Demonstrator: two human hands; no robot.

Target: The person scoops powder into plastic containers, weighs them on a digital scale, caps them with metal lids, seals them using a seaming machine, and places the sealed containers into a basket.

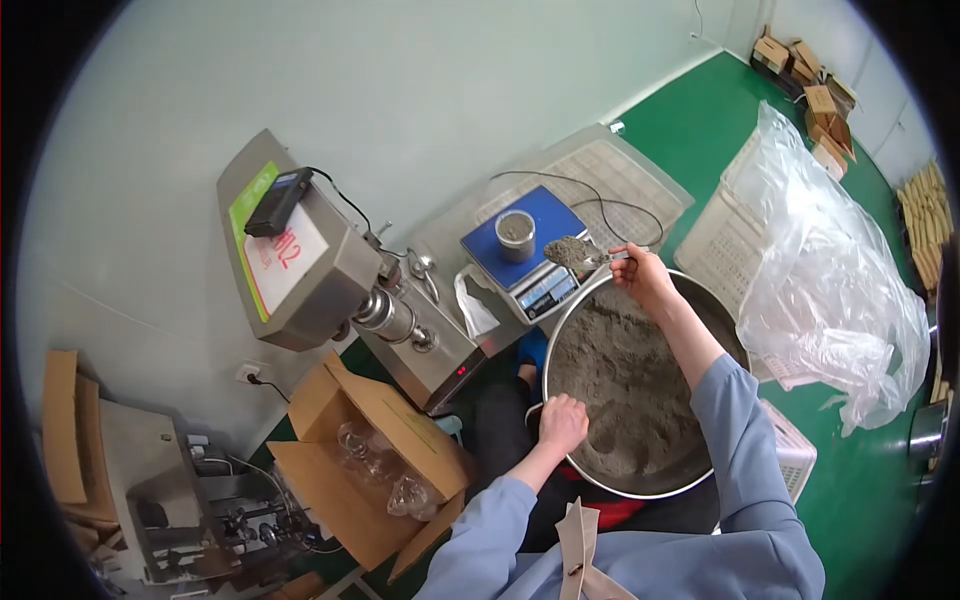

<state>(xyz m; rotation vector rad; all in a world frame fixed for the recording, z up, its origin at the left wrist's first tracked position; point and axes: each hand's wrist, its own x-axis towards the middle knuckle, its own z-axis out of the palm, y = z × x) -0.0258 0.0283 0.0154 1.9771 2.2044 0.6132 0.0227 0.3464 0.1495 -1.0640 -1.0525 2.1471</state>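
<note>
My right hand [641, 275] holds a metal scoop [596, 259] heaped with grey-brown powder, above the back left rim of a large round metal pot [714, 468]. Grey powder [630, 385] fills much of the pot. At the pot's left rim, my left hand [563, 424] rests with its fingers curled over the edge. Left of the scoop, a clear jar [516, 235] with powder in it stands on the blue plate of a scale [548, 207]. The scale's display [549, 290] faces me.
A steel machine [420, 345] stands left of the scale. An open cardboard box [380, 500] with clear jars is at lower left. Clear plastic sheeting [820, 280] covers crates [715, 235] on the right. A cable [600, 199] runs behind the scale.
</note>
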